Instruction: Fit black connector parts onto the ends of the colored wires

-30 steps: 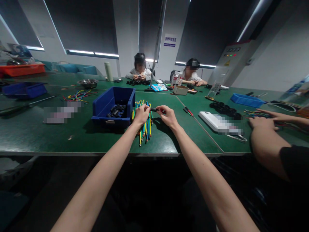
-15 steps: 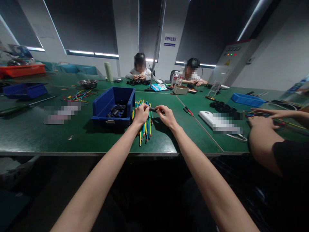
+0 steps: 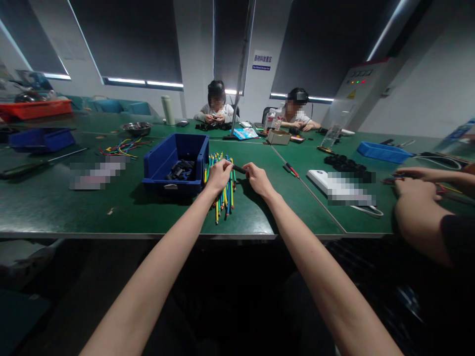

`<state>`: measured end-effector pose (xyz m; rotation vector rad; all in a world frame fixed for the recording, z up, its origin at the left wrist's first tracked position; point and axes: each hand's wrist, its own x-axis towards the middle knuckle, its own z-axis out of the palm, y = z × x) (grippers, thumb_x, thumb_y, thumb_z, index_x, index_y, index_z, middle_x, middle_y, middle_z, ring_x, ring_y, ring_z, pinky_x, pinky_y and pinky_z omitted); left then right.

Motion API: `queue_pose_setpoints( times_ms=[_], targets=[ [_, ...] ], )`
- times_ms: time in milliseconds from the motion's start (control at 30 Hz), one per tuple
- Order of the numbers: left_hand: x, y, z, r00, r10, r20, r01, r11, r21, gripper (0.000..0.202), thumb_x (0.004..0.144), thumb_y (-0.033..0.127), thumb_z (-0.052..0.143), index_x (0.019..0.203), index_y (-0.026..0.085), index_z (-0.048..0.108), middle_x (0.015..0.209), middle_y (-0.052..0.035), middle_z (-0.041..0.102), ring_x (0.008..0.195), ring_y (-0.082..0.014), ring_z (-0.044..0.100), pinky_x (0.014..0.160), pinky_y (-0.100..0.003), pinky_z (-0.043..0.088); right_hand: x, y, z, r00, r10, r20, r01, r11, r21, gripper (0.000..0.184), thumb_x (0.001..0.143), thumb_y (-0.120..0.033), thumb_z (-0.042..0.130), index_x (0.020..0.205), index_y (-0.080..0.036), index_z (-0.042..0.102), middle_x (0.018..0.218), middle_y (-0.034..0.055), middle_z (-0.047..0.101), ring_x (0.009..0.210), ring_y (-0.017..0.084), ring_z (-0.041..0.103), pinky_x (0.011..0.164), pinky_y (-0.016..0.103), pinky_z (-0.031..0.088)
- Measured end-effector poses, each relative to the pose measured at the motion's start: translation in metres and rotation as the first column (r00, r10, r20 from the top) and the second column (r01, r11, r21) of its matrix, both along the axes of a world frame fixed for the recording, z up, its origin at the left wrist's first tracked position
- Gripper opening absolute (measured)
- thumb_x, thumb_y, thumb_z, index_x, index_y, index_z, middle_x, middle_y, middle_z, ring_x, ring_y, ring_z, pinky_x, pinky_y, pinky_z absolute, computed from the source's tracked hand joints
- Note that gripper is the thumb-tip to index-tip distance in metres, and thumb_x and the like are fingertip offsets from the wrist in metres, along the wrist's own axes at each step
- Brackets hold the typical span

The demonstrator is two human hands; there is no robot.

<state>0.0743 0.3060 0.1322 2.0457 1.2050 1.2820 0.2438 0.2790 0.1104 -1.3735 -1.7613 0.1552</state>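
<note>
Both my arms reach out over a green table. My left hand is closed, its fingers pinching one end of a short black tube. My right hand is closed too and holds the other end of that tube, where a bit of red shows. Under my left hand lies a bundle of several blue, yellow and green wires. A blue bin with small black parts stands just left of the wires.
A co-worker's arms work at the right beside a white box and black parts. Two people sit at the far side. Loose coloured wires, a metal bowl, other blue trays and a pole stand farther off.
My hands have drawn slightly closer together on the black tube. The co-worker's arms have shifted a little to the right.
</note>
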Motion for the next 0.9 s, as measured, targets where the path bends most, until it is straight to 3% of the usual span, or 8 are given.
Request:
queue_pose_setpoints(
  times_ms=[267, 533, 733, 900],
  targets=[
    [-0.0001, 0.0002, 0.0003, 0.999, -0.038, 0.034, 0.039, 0.999, -0.014, 0.018, 0.086, 0.018, 0.055, 0.096, 0.015, 0.07, 0.097, -0.0067, 0.073, 0.089, -0.016, 0.066, 0.086, -0.026, 0.048, 0.0047, 0.0029, -0.0016, 0.988, -0.057, 0.142, 0.044, 0.995, 0.095, 0.03, 0.085, -0.011, 0.034, 0.1, -0.02, 0.059, 0.081, 0.0056, 0.06, 0.079, 0.021, 0.051, 0.071, 0.031, 0.038],
    [-0.0006, -0.0006, 0.0001, 0.999, 0.009, 0.035, -0.01, 0.999, 0.033, 0.016, 0.083, 0.013, 0.057, 0.091, 0.016, 0.07, 0.094, -0.0064, 0.073, 0.087, -0.0164, 0.066, 0.085, -0.027, 0.049, 0.0048, 0.0046, -0.0004, 0.992, 0.049, 0.118, -0.067, 0.987, 0.147, 0.034, 0.088, -0.012, 0.034, 0.11, -0.023, 0.058, 0.104, 0.0072, 0.062, 0.092, 0.023, 0.049, 0.082, 0.035, 0.04],
    [-0.0007, 0.0005, -0.0004, 1.0, 0.025, -0.006, -0.025, 0.999, 0.049, 0.024, 0.082, 0.011, 0.055, 0.1, 0.018, 0.069, 0.086, -0.005, 0.071, 0.082, -0.0165, 0.065, 0.082, -0.029, 0.049, 0.0037, 0.0019, 0.0024, 0.986, 0.054, 0.16, -0.079, 0.985, 0.155, 0.035, 0.09, -0.014, 0.034, 0.111, -0.024, 0.061, 0.095, 0.0074, 0.06, 0.089, 0.023, 0.048, 0.083, 0.036, 0.039],
    [-0.0003, 0.0012, -0.0013, 1.0, -0.005, 0.006, 0.005, 0.998, 0.061, 0.024, 0.08, 0.007, 0.053, 0.094, 0.019, 0.069, 0.087, -0.0049, 0.071, 0.085, -0.0165, 0.065, 0.084, -0.028, 0.049, 0.0036, 0.0001, 0.0041, 0.984, 0.056, 0.168, -0.082, 0.984, 0.156, 0.035, 0.09, -0.014, 0.034, 0.109, -0.023, 0.061, 0.092, 0.0074, 0.058, 0.087, 0.023, 0.048, 0.081, 0.036, 0.038]
  ],
)
